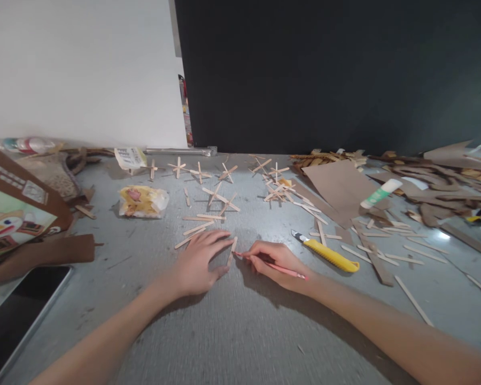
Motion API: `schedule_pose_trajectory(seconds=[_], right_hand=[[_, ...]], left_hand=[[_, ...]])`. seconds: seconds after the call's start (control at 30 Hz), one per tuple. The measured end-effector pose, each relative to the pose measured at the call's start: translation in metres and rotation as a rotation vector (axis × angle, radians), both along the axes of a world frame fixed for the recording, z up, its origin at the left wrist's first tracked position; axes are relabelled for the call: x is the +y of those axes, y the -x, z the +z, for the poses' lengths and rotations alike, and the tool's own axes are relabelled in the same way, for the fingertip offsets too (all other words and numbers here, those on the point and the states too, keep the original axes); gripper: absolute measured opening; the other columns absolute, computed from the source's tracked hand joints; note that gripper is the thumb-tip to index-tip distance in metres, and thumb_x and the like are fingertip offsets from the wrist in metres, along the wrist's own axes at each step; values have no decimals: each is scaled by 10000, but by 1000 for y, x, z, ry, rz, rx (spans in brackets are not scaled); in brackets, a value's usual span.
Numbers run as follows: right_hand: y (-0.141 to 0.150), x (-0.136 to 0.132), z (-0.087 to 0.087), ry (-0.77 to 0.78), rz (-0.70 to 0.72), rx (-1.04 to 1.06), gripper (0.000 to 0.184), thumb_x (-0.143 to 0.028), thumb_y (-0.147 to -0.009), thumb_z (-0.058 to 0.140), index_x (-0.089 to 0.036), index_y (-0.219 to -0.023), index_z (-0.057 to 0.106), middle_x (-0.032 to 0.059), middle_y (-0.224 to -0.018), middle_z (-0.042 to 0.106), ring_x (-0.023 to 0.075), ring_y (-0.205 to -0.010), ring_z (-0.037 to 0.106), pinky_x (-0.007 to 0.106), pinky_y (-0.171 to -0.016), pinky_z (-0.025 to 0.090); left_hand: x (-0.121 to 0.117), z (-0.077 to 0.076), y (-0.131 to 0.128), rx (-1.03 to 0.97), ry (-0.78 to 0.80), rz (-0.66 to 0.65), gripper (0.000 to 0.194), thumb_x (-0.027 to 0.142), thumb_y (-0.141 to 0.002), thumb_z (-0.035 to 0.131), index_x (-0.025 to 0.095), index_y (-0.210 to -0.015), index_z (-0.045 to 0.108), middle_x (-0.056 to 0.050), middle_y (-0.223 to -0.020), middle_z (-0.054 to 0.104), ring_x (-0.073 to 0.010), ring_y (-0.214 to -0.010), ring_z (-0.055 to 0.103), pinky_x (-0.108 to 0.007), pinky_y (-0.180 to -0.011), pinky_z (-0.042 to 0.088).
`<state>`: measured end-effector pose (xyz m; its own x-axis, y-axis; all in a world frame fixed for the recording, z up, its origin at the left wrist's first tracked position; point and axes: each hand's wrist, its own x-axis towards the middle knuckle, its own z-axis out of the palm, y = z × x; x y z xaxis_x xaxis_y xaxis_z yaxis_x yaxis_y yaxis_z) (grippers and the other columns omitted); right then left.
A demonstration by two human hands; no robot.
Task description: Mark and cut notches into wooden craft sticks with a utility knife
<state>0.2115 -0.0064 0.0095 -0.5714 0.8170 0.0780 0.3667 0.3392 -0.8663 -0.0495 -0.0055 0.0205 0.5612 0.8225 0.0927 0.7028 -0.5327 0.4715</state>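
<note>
While the right hand (276, 261) grips a pencil (287, 271) beside a stick (233, 250) near frame centre, the loosely spread left hand (200, 263) should pin it flat.

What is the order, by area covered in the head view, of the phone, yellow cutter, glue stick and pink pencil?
Largest to smallest:
Phone, partly out of view; nearness likely enlarges it
Yellow cutter
Glue stick
Pink pencil, long but thin, partly hidden
</note>
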Motion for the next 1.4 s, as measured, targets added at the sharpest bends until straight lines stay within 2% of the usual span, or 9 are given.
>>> schedule_pose_trajectory(seconds=[0.23,0.37,0.5,0.6,0.7,0.8,1.1,1.23,1.4], right_hand=[[0,0,1,-16,23,32,371,-497,-1024,509,-193,-1014,722,44,-833,702,150,-707,628,272,-635,506],[1,-1,2,-20,8,18,358,-500,-1011,527,-199,-967,717,43,-815,699,150,-703,633,271,-635,513],[2,-2,5,-9,-3,10,390,-538,-1004,523,-205,-955,720,42,-800,700,150,-689,632,269,-621,516],[2,-2,6,-19,-4,0,381,-534,-1001,530,-206,-953,718,42,-808,703,152,-699,636,271,-632,521],[2,-2,6,-30,2,-11,381,-539,-997,538,-209,-968,724,46,-832,714,153,-708,636,276,-639,528],[3,-1,5,-26,3,-2,396,-547,-999,530,-205,-1005,731,56,-860,726,156,-721,640,282,-652,535],[2,-2,10,-43,19,-15,365,-511,-1002,519,-206,-977,719,52,-843,712,153,-708,630,274,-645,508],[1,-1,5,-35,21,-6,384,-534,-999,530,-205,-976,727,47,-845,712,152,-713,641,266,-644,515],[0,0,-5,76,-59,125,467,-627,-979,526,-206,-1040,721,67,-874,727,172,-713,678,297,-653,553]], left_hand=[[-1,3,-2,26,19,17,537,357,-920,680,300,-1447,595,-75,-1576,529,-329,-1473,454,-592,-1255,293],[2,-3,0,-32,-15,7,449,199,-977,514,284,-1403,628,-63,-1536,575,-275,-1450,486,-554,-1240,329],[7,-11,2,-134,-32,36,487,100,-959,412,262,-1347,658,-69,-1446,647,-231,-1376,557,-504,-1199,402],[6,-11,1,-150,-42,42,460,138,-962,440,258,-1351,655,-76,-1440,651,-234,-1374,559,-497,-1196,405],[3,-6,0,-115,-38,34,414,293,-976,550,284,-1381,641,-70,-1477,625,-264,-1407,530,-521,-1217,369],[1,-3,-1,-57,-15,17,471,413,-922,672,313,-1382,648,-65,-1521,587,-303,-1440,495,-556,-1235,325],[0,1,-3,-60,2,46,564,430,-889,727,300,-1424,602,-82,-1520,587,-314,-1442,493,-564,-1239,317],[1,-2,-2,-68,5,40,565,421,-876,737,301,-1413,611,-80,-1518,590,-313,-1441,497,-559,-1238,327],[3,-8,1,-123,-11,51,295,362,-950,641,284,-1217,741,-70,-1452,640,-279,-1382,555,-533,-1197,400]])
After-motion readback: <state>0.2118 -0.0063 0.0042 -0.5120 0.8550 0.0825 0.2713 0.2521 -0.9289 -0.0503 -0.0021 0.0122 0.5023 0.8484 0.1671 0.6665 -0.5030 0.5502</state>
